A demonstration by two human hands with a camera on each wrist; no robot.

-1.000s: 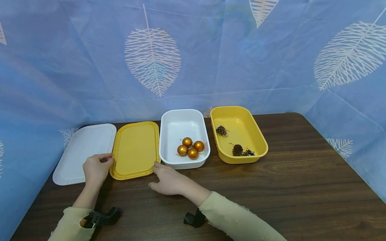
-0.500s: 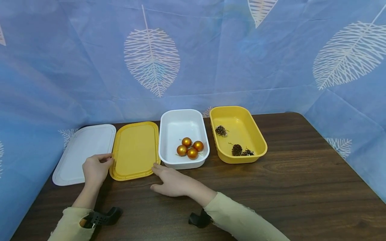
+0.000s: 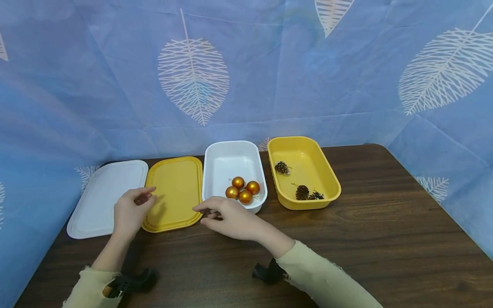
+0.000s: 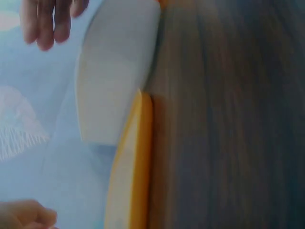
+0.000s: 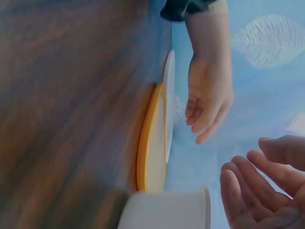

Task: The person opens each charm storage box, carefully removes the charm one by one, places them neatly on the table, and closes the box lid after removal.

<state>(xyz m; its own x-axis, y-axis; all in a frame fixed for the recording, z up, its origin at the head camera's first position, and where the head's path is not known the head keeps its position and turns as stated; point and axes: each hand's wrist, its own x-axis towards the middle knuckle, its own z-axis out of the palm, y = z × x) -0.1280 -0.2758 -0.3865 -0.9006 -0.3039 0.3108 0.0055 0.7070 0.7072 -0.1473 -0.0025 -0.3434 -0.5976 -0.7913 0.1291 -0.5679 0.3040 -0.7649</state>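
Observation:
Above the seam between the white lid (image 3: 102, 196) and the yellow lid (image 3: 175, 188), my left hand (image 3: 131, 209) hovers with loosely bent fingers and nothing in them. Its shadow falls on the yellow lid. My right hand (image 3: 235, 220) is raised over the front of the white bin (image 3: 215, 167), fingers relaxed and holding nothing. In the right wrist view both the left hand (image 5: 209, 95) and the right hand (image 5: 262, 191) stand off from the lids. Several shiny orange-gold balls (image 3: 245, 197) lie in the white bin, close to its front wall.
To the right stands a yellow bin (image 3: 308, 171) with 3 pinecones, one of them a dark pinecone (image 3: 302, 192) near the front. Everything sits on a dark wooden table (image 3: 385, 222) against a blue cloth (image 3: 262, 77) printed with white leaves.
Both hands have lifted from the yellow lid's edges. The left hand moved slightly right and up; the right moved right, now overlapping the white bin's front. The lids and bins stay put.

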